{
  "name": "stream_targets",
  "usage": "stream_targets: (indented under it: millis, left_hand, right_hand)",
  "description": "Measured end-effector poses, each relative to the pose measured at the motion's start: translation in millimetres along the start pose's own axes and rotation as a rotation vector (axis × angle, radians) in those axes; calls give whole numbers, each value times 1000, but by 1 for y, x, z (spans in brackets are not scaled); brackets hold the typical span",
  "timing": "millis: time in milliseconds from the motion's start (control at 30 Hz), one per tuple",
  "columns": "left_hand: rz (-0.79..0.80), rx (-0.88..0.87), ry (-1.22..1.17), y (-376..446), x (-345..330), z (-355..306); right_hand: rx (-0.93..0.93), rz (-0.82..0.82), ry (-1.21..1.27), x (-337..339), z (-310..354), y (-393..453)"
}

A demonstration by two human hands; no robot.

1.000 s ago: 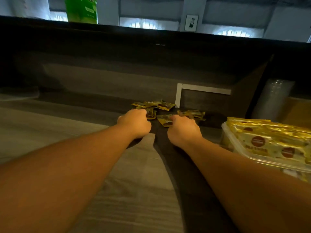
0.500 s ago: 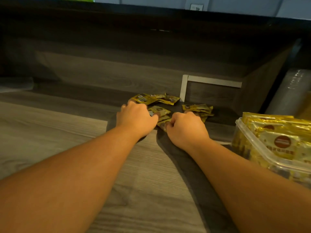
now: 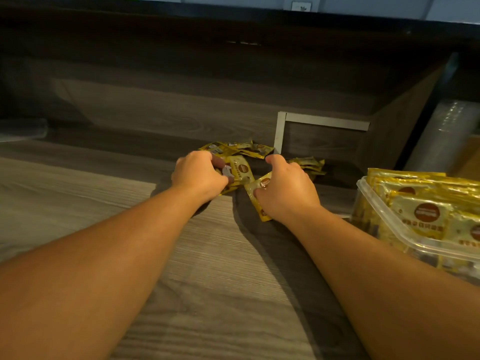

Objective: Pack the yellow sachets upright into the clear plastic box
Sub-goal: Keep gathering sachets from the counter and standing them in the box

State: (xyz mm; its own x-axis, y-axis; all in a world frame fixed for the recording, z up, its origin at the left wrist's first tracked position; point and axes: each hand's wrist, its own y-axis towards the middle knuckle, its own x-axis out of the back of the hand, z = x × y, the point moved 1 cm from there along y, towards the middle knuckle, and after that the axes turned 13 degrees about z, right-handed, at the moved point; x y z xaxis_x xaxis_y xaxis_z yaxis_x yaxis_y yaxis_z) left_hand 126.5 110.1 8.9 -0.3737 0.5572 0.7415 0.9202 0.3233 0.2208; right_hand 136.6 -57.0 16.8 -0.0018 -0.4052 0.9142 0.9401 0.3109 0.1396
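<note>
Grey wood-grain counter (image 3: 197,255) fills the lower frame, running back to a dark shelf recess. At the right edge sits the box (image 3: 389,224), already holding rows of sachets standing upright, so most of the packing looks done. What is left lies at centre frame: a loose pile (image 3: 249,149) of flat sachets against the back wall. The left hand (image 3: 200,175) curls its fingers round one sachet (image 3: 240,170); the right hand (image 3: 284,189) pinches another (image 3: 259,196) by its edge. Neither has been carried toward the box yet.
</note>
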Motion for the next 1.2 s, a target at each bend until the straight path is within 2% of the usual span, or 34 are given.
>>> stream_targets:
  millis: [133, 200, 333, 433, 600, 767, 1033, 1200]
  left_hand:
    - [-220, -111, 44, -3, 5, -6]
    - [-268, -145, 0, -8, 7, -8]
    - [-177, -144, -32, -20, 8, -17]
    - [-134, -94, -11, -24, 16, -23]
    - [-94, -29, -170, -53, 26, -44]
    - [-120, 23, -381, -85, 32, -83]
    - [-120, -168, -475, -114, 40, -159]
    - [-24, -244, -473, -124, 21, -203]
  right_hand:
    - [-14, -40, 54, 2, 1, -2]
    - [-25, -47, 89, 4, 2, -5]
    - [-49, -19, 199, 13, 10, -15]
    - [1, -3, 259, 27, 17, -27]
    - [25, -40, 446, 61, 9, -57]
    - [29, -79, 664, 93, -16, -93]
    - [77, -207, 815, 162, -72, -146]
    - [40, -322, 836, 199, -126, -169]
